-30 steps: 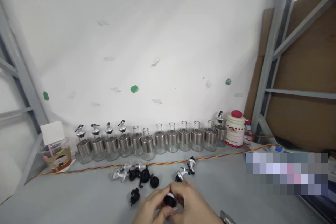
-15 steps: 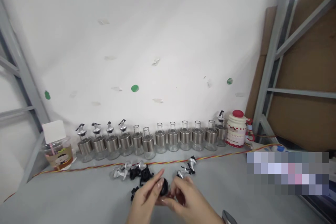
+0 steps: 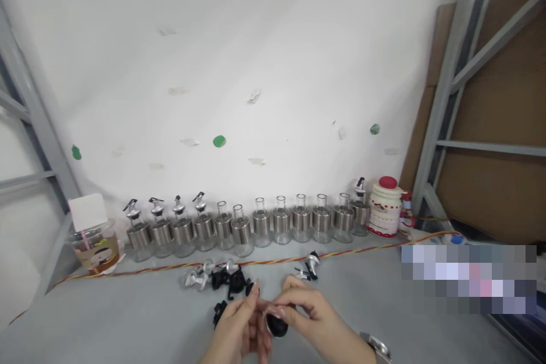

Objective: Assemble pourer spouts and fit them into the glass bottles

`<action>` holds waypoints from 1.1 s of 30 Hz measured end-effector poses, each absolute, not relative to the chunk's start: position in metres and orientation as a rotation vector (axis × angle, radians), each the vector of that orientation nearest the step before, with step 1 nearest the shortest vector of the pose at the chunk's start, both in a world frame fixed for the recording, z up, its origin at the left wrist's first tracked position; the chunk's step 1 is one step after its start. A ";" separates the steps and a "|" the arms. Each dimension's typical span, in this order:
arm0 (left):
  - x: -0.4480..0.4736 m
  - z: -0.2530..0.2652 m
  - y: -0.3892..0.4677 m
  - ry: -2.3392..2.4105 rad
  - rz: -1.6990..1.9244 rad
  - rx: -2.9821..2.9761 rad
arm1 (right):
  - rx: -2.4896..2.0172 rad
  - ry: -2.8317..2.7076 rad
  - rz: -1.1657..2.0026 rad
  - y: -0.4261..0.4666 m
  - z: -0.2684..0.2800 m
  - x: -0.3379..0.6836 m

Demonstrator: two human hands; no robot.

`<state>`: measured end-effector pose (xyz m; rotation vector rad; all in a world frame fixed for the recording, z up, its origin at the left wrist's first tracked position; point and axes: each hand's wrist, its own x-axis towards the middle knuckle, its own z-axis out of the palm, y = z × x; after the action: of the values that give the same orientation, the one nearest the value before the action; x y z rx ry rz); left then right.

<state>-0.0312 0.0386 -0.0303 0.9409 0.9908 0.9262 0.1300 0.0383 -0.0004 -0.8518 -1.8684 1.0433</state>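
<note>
**Handling the black round part (image 3: 278, 328)**

We hold the part above the grey table (image 3: 128, 318), low in the view, pinched between the thumb and fingers of the right hand (image 3: 313, 308). The left hand (image 3: 235, 323) is half-curled beside it, thumb raised; we cannot tell whether its fingers touch the part.

We judge the part light, with a smooth surface that may slip or roll. It looks like plastic or rubber; we cannot confirm its stiffness. Grip it across its rim with thumb and fingertips, using moderate pressure, and avoid pressing on the domed face.

Black fittings (image 3: 236, 281) lie loose ahead of the left hand; a silver spout (image 3: 313, 263) lies beyond the right. Behind stand glass bottles (image 3: 281, 233), presumably fragile.
</note>
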 end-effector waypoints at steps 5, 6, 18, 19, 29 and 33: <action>-0.034 -0.035 0.038 0.923 0.918 1.341 | -0.846 -1.766 1.061 0.044 -0.007 0.134; -0.034 -0.037 0.038 0.976 0.929 1.412 | -0.836 -1.770 1.079 0.045 -0.008 0.133; -0.034 -0.028 0.033 1.198 0.960 1.252 | -0.628 -1.631 1.531 0.039 -0.003 0.131; -0.033 -0.031 0.033 1.172 0.914 1.199 | -0.633 -1.618 1.548 0.039 -0.004 0.130; -0.032 -0.036 0.039 0.957 0.891 1.369 | -0.756 -1.468 1.438 0.054 -0.015 0.127; -0.038 -0.037 0.035 1.168 1.078 1.814 | -0.819 -1.406 1.361 0.058 -0.021 0.124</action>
<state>-0.0377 0.0354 -0.0373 1.8141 1.1678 1.0775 0.1236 0.0576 -0.0206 -0.8186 -1.4056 1.3611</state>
